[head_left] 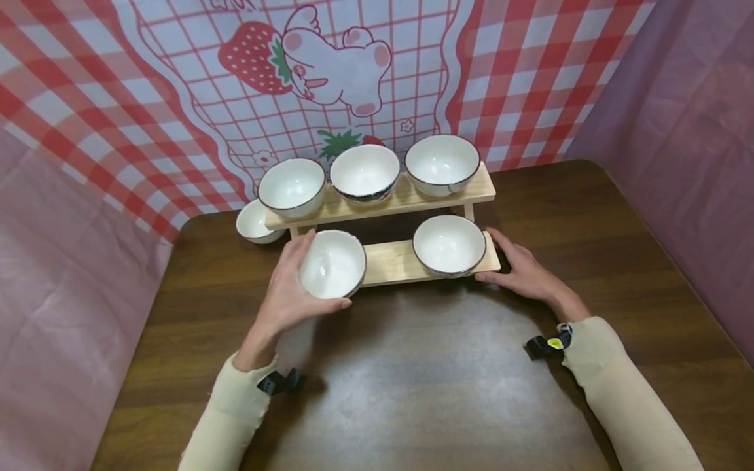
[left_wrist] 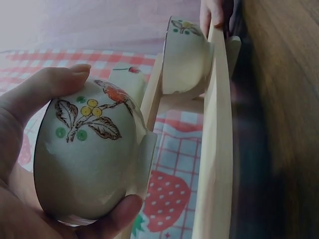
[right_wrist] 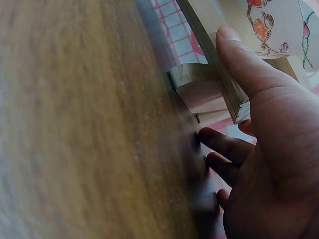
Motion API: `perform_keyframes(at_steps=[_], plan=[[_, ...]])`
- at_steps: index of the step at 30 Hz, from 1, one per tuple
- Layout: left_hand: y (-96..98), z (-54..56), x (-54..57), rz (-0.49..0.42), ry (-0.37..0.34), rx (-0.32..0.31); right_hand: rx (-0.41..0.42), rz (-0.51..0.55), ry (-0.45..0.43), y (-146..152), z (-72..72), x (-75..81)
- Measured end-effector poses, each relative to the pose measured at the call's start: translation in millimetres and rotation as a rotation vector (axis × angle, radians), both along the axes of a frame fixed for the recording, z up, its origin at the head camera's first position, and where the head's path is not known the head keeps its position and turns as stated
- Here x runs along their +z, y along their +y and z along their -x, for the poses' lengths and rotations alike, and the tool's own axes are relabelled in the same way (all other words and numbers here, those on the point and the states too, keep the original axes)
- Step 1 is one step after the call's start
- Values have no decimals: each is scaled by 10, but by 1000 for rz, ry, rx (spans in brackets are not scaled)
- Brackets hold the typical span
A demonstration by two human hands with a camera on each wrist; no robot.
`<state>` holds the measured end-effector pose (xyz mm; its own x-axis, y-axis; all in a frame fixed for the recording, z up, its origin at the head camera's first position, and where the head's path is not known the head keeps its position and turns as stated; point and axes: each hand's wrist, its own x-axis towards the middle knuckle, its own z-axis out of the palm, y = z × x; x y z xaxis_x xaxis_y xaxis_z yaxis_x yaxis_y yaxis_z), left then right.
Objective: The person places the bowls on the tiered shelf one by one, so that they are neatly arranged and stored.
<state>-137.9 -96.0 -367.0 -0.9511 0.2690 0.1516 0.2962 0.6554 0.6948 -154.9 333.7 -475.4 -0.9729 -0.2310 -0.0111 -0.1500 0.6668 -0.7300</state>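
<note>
My left hand (head_left: 287, 281) grips a white bowl (head_left: 333, 265) by its side, thumb at the front and fingers behind. In the left wrist view this bowl (left_wrist: 92, 154) shows a printed pattern of leaves and yellow berries, and its foot is apart from the lower plank (left_wrist: 218, 149). At the right end of the two-tier wooden rack (head_left: 389, 261), my right hand (head_left: 524, 268) holds the lower plank's end. Its thumb (right_wrist: 244, 62) lies on the front edge, the other fingers beyond and below. Near it, another white bowl (head_left: 449, 244) stands on the lower plank.
On the upper plank stand three bowls, left (head_left: 292, 186), middle (head_left: 365, 171) and right (head_left: 442, 163). A further bowl (head_left: 254, 221) sits on the brown table (head_left: 400, 379) behind the rack's left end. A checked cloth (head_left: 518, 78) hangs behind.
</note>
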Motion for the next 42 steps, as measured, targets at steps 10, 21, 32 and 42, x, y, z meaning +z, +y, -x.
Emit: perform_keyframes(at_steps=[10, 21, 32, 42], plan=[[236, 96, -92, -3, -38, -29, 14, 9, -15, -20, 1, 34], [475, 204, -214, -5, -64, -46, 6, 12, -19, -28, 13, 20], [633, 288, -327, -16, -72, -66, 5, 6, -25, -15, -14, 31], [672, 348, -377, -17, -71, -61, 6, 4, -15, -8, -24, 42]])
